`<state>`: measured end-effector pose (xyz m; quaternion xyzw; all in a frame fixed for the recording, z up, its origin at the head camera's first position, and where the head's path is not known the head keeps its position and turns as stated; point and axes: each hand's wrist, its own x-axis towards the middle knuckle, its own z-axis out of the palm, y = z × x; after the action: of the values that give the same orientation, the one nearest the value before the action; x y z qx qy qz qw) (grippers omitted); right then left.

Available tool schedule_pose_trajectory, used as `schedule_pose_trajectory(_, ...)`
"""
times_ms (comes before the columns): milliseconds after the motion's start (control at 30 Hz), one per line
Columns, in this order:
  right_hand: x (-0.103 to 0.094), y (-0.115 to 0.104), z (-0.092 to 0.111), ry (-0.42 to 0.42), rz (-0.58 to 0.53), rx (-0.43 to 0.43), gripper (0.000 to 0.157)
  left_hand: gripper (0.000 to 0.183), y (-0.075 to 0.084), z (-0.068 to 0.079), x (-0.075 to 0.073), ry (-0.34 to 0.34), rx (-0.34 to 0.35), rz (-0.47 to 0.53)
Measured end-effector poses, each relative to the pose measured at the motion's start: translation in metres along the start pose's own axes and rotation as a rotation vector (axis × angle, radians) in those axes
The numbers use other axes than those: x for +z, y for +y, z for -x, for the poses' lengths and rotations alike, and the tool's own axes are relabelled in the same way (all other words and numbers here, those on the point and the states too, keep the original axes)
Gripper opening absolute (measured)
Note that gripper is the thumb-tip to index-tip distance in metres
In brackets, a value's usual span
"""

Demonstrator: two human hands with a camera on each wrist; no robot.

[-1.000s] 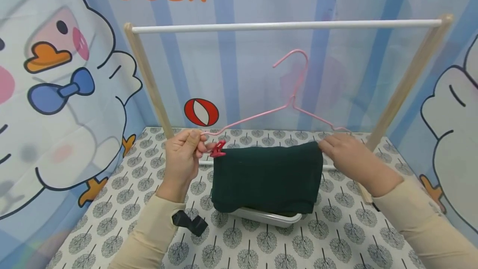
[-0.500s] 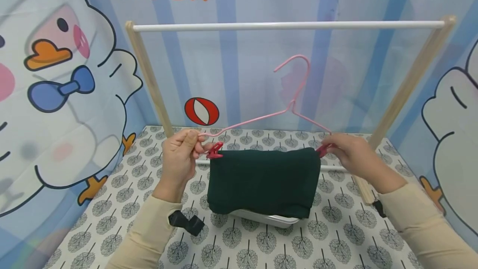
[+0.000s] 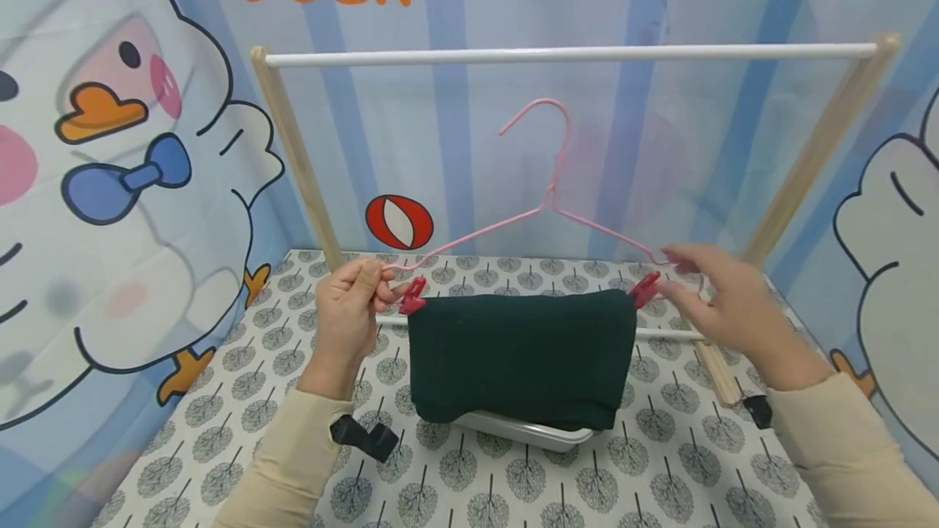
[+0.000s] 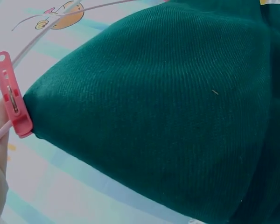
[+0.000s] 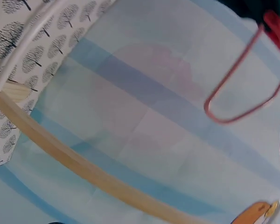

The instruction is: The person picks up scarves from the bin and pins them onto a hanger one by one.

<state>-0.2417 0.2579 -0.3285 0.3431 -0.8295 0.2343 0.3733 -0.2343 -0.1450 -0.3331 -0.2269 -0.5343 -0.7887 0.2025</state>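
Observation:
A pink wire hanger [image 3: 484, 231] stands upright in front of the rack, its hook free in the air. My left hand [image 3: 345, 308] pinches its left end between thumb and fingers. From its lower wire hangs a folded dark green cloth [image 3: 521, 357], finely ribbed in the left wrist view. A red clip [image 3: 413, 296] bites its left top corner, and another red clip [image 3: 645, 289] its right. My right hand [image 3: 734, 308] is beside the right clip, fingers and thumb spread apart around the hanger's end. In the right wrist view the hanger's rounded corner [image 5: 210, 109] shows bare.
A rack with a white rail [image 3: 557, 54] and wooden side posts [image 3: 297, 157] stands behind the hanger. Below the cloth, partly hidden by it, is a pale tray [image 3: 528, 433] on the tree-print tablecloth [image 3: 469, 483]. A printed curtain closes the back and sides.
My right hand has moved from the cloth's right corner to the red clip there, then let go and drawn slightly right. The hanger's hook has swung left. My left hand keeps its hold.

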Motion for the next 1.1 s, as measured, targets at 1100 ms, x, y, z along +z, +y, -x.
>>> schedule_pose_trajectory(1100, -0.008, 0.005, 0.020, -0.074, -0.666, 0.394, 0.036, 0.023, -0.017, -0.004, -0.013, 0.007, -0.004, -0.042)
